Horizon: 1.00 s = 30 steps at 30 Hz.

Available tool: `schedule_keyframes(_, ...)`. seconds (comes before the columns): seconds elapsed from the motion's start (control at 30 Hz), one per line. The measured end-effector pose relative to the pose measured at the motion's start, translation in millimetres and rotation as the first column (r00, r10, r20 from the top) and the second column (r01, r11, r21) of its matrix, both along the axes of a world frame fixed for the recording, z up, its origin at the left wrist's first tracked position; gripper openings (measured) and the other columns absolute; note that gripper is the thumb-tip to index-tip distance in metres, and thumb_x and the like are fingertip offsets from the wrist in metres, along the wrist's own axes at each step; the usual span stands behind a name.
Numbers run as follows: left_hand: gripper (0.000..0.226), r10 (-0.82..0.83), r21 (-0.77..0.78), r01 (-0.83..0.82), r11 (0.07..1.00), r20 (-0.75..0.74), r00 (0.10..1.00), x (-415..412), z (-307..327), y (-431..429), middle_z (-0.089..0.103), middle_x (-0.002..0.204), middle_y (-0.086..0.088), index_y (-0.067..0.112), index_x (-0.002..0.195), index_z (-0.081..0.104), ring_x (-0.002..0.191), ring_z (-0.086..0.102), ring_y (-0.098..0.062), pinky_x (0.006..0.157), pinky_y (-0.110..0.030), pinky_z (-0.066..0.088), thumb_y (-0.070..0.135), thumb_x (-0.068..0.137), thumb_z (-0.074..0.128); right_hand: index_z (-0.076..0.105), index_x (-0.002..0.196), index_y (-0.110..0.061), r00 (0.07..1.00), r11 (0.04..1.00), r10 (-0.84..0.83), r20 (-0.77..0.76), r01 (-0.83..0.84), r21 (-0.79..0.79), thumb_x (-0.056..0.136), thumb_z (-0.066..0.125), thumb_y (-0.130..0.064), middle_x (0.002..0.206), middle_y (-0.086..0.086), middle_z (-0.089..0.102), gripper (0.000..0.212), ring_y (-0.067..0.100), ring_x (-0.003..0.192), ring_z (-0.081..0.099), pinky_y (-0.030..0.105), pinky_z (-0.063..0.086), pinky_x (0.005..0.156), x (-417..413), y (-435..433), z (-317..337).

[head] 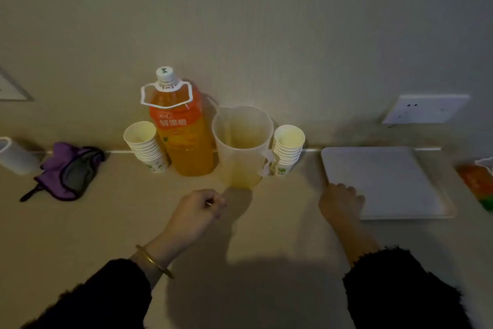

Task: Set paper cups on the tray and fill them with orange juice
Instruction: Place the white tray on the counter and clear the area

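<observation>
Head view: right hand [340,202] is clutching a corner of the flat white plastic tray [386,182], upright white paper-cup stack [286,152] standing just beyond-left; left hand [198,211] is curling, contents unclear.

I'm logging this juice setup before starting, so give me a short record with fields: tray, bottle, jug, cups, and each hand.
tray: on the right, no cups on it
bottle: upright, capped, orange juice inside
jug: right of the bottle, seems to hold some juice
cups: left stack beside the bottle; right stack beside the jug
left hand: curled, in front of the jug, nothing visibly held
right hand: fingers curled on the tray's near-left corner
</observation>
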<state>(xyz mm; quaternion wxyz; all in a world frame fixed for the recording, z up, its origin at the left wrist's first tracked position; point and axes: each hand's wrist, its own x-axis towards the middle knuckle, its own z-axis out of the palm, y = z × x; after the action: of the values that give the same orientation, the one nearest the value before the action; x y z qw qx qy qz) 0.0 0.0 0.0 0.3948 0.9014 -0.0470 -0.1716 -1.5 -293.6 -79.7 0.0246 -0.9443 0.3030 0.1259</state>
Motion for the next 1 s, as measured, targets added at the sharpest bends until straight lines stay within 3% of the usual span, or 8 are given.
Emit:
schedule_keyframes(0.27,0.02,0.091,-0.055,-0.094,0.994,-0.061,0.994,5,-12,-2,0.07,0.072,0.0,0.017,0.077,0.068,0.078,0.066,-0.02,0.077,-0.042,0.051,0.024,0.092,0.055,0.055,0.098,-0.02,0.992,1.0,-0.01,-0.123,0.008,-0.019,0.095,0.033,-0.022,0.116,0.003,0.059,0.022,0.022,0.112,0.05,0.036,0.029,0.098,4,-30,-22)
schedule_keyframes(0.5,0.019,0.101,-0.065,-0.103,0.993,-0.041,0.994,8,-12,-7,0.071,0.075,-0.004,0.015,0.079,0.067,0.078,0.067,-0.016,0.081,-0.038,0.051,0.024,0.091,0.055,0.052,0.085,-0.022,0.959,0.978,0.162,-0.232,-0.188,-0.096,0.091,0.038,-0.019,0.103,-0.001,0.064,0.016,0.018,0.099,0.058,0.036,0.028,0.099,-7,-22,-13)
schedule_keyframes(0.57,0.02,0.093,-0.077,-0.097,0.992,-0.05,0.994,7,-14,-8,0.071,0.076,-0.006,0.013,0.078,0.067,0.078,0.067,-0.02,0.079,-0.04,0.051,0.023,0.09,0.056,0.055,0.095,-0.023,0.94,0.972,0.209,-0.269,-0.229,-0.046,0.092,0.039,-0.02,0.109,-0.001,0.064,0.017,0.018,0.103,0.057,0.036,0.027,0.1,-13,-11,-12)
schedule_keyframes(0.67,0.02,0.079,-0.077,-0.084,0.993,-0.067,0.995,5,-16,-6,0.071,0.077,-0.008,0.016,0.072,0.065,0.078,0.067,-0.023,0.077,-0.039,0.05,0.021,0.09,0.057,0.052,0.123,-0.016,0.911,0.961,0.269,-0.314,-0.276,0.021,0.092,0.041,-0.023,0.122,0.002,0.058,0.034,0.02,0.113,0.054,0.035,0.03,0.102,-24,15,-9)
schedule_keyframes(0.8,0.025,0.057,-0.059,-0.062,0.996,-0.083,0.995,0,-22,3,0.07,0.073,-0.006,0.022,0.066,0.063,0.076,0.067,-0.022,0.075,-0.036,0.05,0.018,0.09,0.057,0.06,0.115,-0.014,0.865,0.926,0.371,-0.339,-0.373,0.063,0.087,0.048,-0.023,0.116,0.003,0.06,0.032,0.021,0.108,0.057,0.031,0.043,0.093,-42,65,1)
schedule_keyframes(1.0,0.025,0.049,-0.007,-0.051,0.999,-0.17,0.984,-8,-37,36,0.07,0.074,-0.007,0.02,0.065,0.063,0.074,0.067,-0.02,0.071,-0.031,0.048,0.017,0.089,0.058,0.057,0.124,-0.012,0.809,0.886,0.463,-0.363,-0.418,0.199,0.092,0.047,-0.02,0.132,0.008,0.05,0.034,0.028,0.123,0.047,0.04,0.036,0.099,-61,156,-5)
